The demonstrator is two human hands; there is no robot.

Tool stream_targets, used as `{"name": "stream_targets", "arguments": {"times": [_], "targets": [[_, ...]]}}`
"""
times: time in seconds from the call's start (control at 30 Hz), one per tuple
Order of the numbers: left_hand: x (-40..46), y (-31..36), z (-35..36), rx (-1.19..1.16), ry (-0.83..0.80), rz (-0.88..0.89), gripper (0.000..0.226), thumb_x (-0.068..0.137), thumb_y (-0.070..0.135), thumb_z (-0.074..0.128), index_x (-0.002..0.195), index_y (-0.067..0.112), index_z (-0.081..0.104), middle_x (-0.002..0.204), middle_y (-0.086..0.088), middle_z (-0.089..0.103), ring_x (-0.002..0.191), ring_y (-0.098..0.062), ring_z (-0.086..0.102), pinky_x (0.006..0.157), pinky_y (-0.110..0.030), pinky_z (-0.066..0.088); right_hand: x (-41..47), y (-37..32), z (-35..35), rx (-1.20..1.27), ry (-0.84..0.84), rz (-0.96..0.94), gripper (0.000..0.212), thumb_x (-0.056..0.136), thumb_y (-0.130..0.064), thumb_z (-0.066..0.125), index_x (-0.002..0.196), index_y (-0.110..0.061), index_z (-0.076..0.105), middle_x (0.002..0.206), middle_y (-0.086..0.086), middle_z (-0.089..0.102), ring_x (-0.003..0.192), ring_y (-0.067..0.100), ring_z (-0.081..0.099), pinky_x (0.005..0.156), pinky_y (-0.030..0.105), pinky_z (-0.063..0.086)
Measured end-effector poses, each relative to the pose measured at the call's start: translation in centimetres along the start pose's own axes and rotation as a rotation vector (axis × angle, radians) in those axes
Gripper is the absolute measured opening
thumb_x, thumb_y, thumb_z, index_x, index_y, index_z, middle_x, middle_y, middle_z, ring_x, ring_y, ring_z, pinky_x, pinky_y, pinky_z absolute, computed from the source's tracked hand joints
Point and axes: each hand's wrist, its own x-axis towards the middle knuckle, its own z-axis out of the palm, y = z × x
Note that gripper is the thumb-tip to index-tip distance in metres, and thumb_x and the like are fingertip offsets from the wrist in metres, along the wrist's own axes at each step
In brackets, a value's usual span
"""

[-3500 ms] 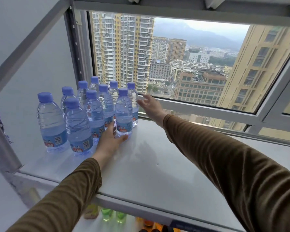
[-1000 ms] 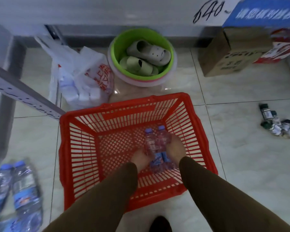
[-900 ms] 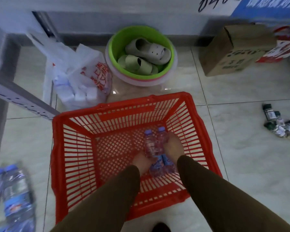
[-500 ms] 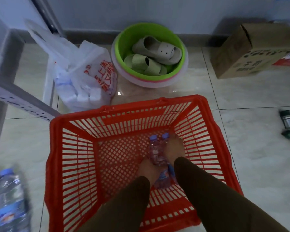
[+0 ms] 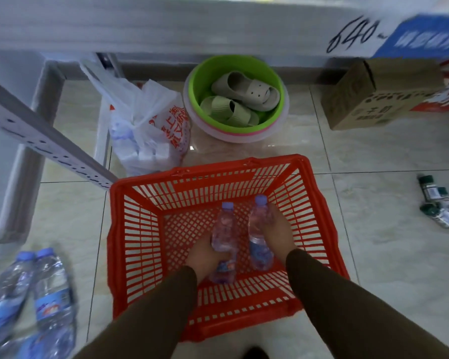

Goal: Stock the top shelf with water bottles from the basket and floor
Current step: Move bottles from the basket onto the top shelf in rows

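Observation:
A red plastic basket (image 5: 138,244) stands on the tiled floor below me. Both my hands are inside it. My left hand (image 5: 204,257) grips one clear water bottle (image 5: 224,229) with a pale blue cap. My right hand (image 5: 279,234) grips a second water bottle (image 5: 258,237) just to its right. Both bottles point away from me and are apart from each other. More water bottles (image 5: 49,301) lie on the floor at the lower left. The top shelf is out of view.
A grey perforated shelf beam (image 5: 44,143) crosses the upper left. Behind the basket are a white plastic bag (image 5: 151,125), a green basin with slippers (image 5: 233,99) and a cardboard box (image 5: 373,97). Small dark containers (image 5: 438,206) lie on the floor at the right.
Earlier my hands were arranging bottles on the top shelf by the window. Since reaching into the basket, I have taken hold of two bottles, drawn them apart and raised them slightly.

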Motion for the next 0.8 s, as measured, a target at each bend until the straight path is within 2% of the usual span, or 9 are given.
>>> {"name": "stream_targets", "arguments": {"times": [0.13,0.3,0.4,0.5,0.53,0.6,0.67,0.73,0.8], "targets": [[-7.0,6.2,-2.8,-0.045,-0.009,0.100,0.061,0.073,0.008,0.086,0.122,0.027,0.056,0.117,0.007,0.070,0.108,-0.011,0.066,0.101,-0.039,0.053,-5.1,-6.8,-4.5,0.169,0.020,-0.083,0.028,0.097,-0.028,0.068,0.111,-0.050,0.060,0.108,-0.018,0.072,0.103,0.002,0.069,0.096,0.035,0.056],[-19.3,16.8,-6.8,-0.111,-0.004,0.222,0.053,0.075,0.003,0.084,0.116,0.023,0.059,0.112,0.001,0.074,0.104,-0.015,0.071,0.093,-0.029,0.056,-12.2,-18.6,-13.6,0.310,0.041,-0.133,0.037,0.090,-0.010,0.077,0.118,-0.031,0.065,0.105,-0.013,0.076,0.094,-0.004,0.071,0.087,0.024,0.053],[-28.0,24.4,-9.4,-0.134,-0.006,0.300,0.050,0.077,0.002,0.083,0.120,0.013,0.059,0.111,-0.003,0.075,0.101,-0.016,0.072,0.082,-0.020,0.057,-17.2,-27.0,-20.1,0.322,0.089,-0.190,0.049,0.087,-0.016,0.081,0.131,-0.017,0.061,0.112,-0.001,0.074,0.096,0.005,0.070,0.090,0.030,0.056],[-36.8,32.1,-11.5,-0.150,-0.027,0.369,0.052,0.079,0.004,0.082,0.124,0.012,0.056,0.114,-0.005,0.074,0.104,-0.019,0.072,0.084,-0.024,0.058,-23.3,-35.9,-26.9,0.330,0.109,-0.276,0.050,0.088,-0.020,0.081,0.131,-0.019,0.055,0.098,-0.011,0.067,0.082,-0.011,0.065,0.079,0.021,0.055],[-39.6,34.6,-12.0,-0.147,-0.026,0.396,0.053,0.079,0.005,0.082,0.125,0.013,0.056,0.114,-0.004,0.074,0.105,-0.019,0.072,0.086,-0.027,0.058,-25.3,-38.6,-29.0,0.332,0.119,-0.310,0.050,0.087,-0.027,0.082,0.129,-0.022,0.056,0.099,-0.012,0.066,0.086,-0.008,0.067,0.080,0.026,0.055],[-44.6,39.5,-12.6,-0.135,-0.003,0.457,0.055,0.077,0.005,0.083,0.124,0.018,0.057,0.115,-0.003,0.074,0.106,-0.020,0.072,0.090,-0.032,0.058,-28.9,-43.7,-33.2,0.342,0.117,-0.386,0.062,0.079,-0.049,0.083,0.131,-0.026,0.059,0.113,-0.004,0.070,0.105,0.013,0.070,0.092,0.043,0.058],[-48.9,44.1,-12.7,-0.135,0.015,0.524,0.055,0.077,0.001,0.081,0.124,0.015,0.057,0.115,-0.006,0.073,0.103,-0.020,0.073,0.082,-0.029,0.060,-31.7,-48.1,-37.3,0.342,0.096,-0.458,0.074,0.072,-0.063,0.083,0.133,-0.028,0.058,0.125,0.002,0.069,0.115,0.025,0.068,0.099,0.053,0.056],[-52.6,47.9,-12.7,-0.161,0.041,0.579,0.055,0.077,0.001,0.081,0.126,0.011,0.056,0.115,-0.008,0.072,0.097,-0.014,0.074,0.075,-0.025,0.060,-33.8,-52.0,-41.1,0.337,0.060,-0.562,0.078,0.073,-0.066,0.082,0.135,-0.027,0.058,0.125,0.003,0.070,0.117,0.026,0.068,0.100,0.056,0.056],[-55.9,51.4,-12.6,-0.135,0.105,0.656,0.062,0.070,0.028,0.091,0.124,0.022,0.060,0.117,-0.002,0.073,0.103,-0.015,0.071,0.089,-0.037,0.059,-35.8,-55.6,-45.0,0.346,0.045,-0.682,0.075,0.077,-0.060,0.080,0.137,-0.019,0.059,0.113,0.003,0.073,0.108,0.023,0.071,0.098,0.055,0.057]]}}
